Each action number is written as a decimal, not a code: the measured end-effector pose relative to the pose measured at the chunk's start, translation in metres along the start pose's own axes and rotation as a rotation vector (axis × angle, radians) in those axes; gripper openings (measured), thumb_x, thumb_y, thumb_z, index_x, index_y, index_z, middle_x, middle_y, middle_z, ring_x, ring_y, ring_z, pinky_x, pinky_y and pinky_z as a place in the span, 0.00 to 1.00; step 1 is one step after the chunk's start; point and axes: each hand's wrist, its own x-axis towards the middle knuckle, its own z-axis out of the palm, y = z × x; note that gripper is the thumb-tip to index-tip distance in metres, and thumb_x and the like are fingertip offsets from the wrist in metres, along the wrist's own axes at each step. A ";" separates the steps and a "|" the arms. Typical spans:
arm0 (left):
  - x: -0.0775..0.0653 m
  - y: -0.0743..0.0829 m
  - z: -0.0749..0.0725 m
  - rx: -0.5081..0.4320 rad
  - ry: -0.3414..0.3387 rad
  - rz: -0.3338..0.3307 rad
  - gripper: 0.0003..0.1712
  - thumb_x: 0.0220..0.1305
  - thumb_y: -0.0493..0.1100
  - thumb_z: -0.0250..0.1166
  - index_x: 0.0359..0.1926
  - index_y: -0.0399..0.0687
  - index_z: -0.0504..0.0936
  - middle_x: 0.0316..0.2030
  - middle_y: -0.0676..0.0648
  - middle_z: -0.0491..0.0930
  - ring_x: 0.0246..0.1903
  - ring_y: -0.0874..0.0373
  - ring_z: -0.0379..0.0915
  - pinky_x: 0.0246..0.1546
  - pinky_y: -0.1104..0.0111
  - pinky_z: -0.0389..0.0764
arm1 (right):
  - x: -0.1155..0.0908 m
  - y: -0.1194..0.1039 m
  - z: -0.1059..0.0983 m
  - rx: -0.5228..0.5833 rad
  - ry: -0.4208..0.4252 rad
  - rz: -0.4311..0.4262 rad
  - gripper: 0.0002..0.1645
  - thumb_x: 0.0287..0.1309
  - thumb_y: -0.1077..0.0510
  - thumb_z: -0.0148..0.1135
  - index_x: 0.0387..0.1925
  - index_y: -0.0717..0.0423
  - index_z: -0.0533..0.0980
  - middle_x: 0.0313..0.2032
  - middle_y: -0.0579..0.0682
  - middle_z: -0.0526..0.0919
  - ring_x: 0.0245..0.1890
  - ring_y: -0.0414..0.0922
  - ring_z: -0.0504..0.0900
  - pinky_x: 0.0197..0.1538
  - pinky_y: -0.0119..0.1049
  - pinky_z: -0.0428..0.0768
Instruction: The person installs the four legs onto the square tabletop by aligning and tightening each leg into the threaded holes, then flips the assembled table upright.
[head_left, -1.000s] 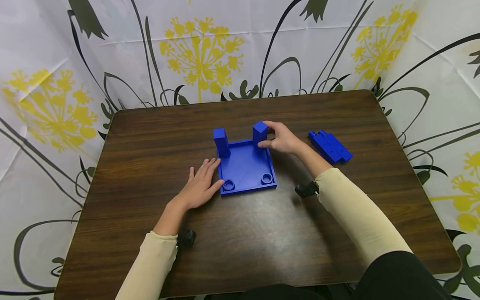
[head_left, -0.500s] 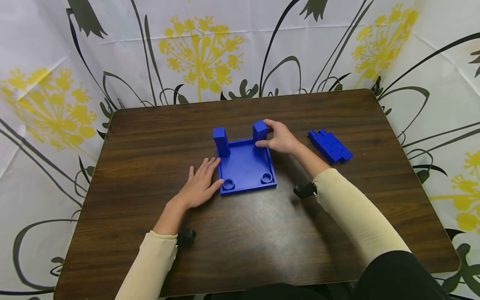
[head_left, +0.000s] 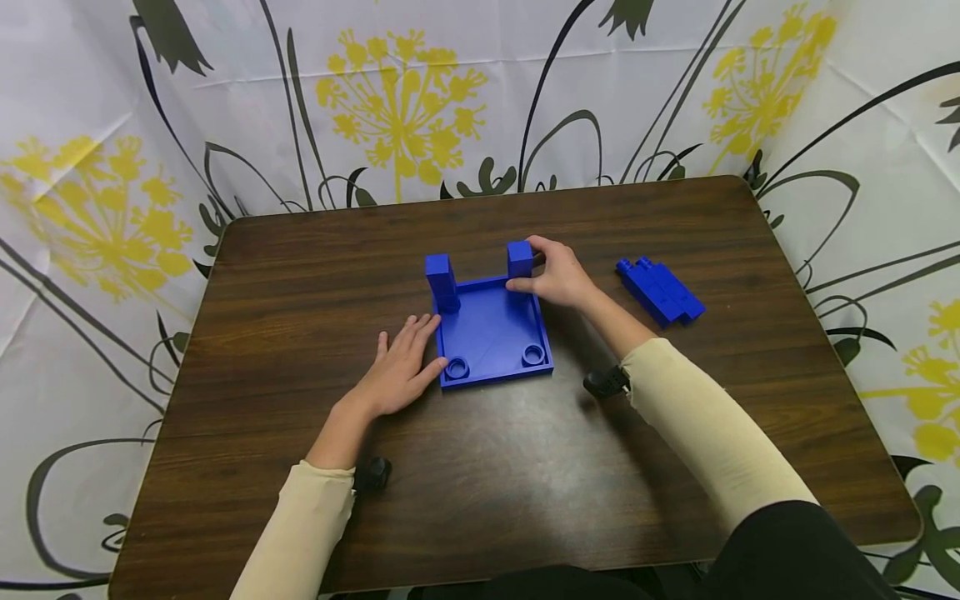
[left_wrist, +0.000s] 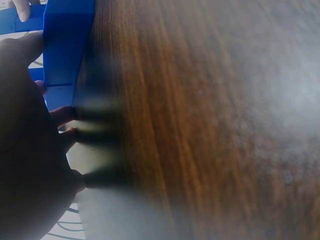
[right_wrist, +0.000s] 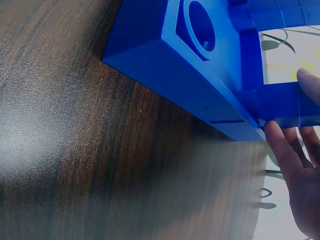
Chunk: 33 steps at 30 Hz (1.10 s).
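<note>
A square blue tray-like base (head_left: 491, 337) with a raised rim lies on the table, two round sockets showing at its near corners. At its far left corner a blue square post (head_left: 442, 283) stands upright. My right hand (head_left: 561, 275) grips a second blue post (head_left: 519, 259) at the far right corner, thumb on the near side and fingers behind. In the right wrist view this post (right_wrist: 280, 104) rises from the base's corner. My left hand (head_left: 397, 371) lies with fingers spread along the base's left edge, thumb and fingertips touching the rim.
Right of the base, several blue blocks with round pegs (head_left: 660, 292) lie side by side on the brown wooden table (head_left: 315, 275). A flower-patterned white curtain (head_left: 525, 100) hangs behind the table.
The post in my right hand has turned slightly and now stands squarer to the base. My right hand has shifted a little leftward with it. My left hand stays in place.
</note>
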 end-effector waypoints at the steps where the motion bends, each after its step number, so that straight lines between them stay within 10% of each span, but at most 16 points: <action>1: 0.000 0.000 0.000 -0.001 0.003 0.000 0.42 0.74 0.64 0.44 0.79 0.55 0.41 0.77 0.42 0.43 0.75 0.45 0.31 0.65 0.34 0.32 | 0.000 0.000 0.000 -0.002 0.002 0.001 0.28 0.46 0.54 0.79 0.47 0.58 0.76 0.43 0.54 0.83 0.49 0.52 0.80 0.52 0.47 0.74; 33: 0.000 0.003 0.001 0.002 0.009 -0.013 0.41 0.75 0.63 0.45 0.79 0.54 0.43 0.77 0.43 0.43 0.75 0.46 0.30 0.65 0.35 0.31 | -0.011 -0.005 0.015 -0.036 0.187 0.025 0.28 0.45 0.53 0.80 0.43 0.59 0.73 0.39 0.54 0.80 0.42 0.53 0.78 0.46 0.44 0.73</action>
